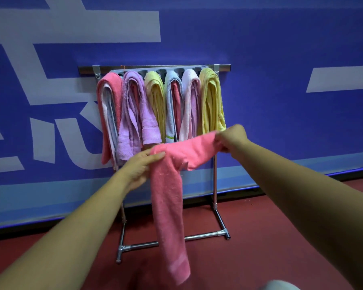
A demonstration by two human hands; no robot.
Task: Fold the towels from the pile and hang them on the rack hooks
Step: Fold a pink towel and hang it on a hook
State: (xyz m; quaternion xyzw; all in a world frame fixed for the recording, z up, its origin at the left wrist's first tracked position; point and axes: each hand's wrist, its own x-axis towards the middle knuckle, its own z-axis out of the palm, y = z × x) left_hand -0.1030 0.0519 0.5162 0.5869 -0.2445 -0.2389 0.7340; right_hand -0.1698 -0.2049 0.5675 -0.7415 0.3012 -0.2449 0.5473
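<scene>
The left grip (144,165) is holding a coral-pink towel (168,206) at its bend, thumb on top, while the right grip (231,139) is pinching its short end. The towel is hanging just in front of the rack (214,185), its long end trailing toward the red floor (249,237). Folded towels (132,114) are hanging in a row on the rack behind.

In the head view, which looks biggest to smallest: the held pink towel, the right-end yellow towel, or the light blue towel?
Largest: held pink towel, though nearest the camera, so unsure
right-end yellow towel
light blue towel, a narrow strip
</scene>
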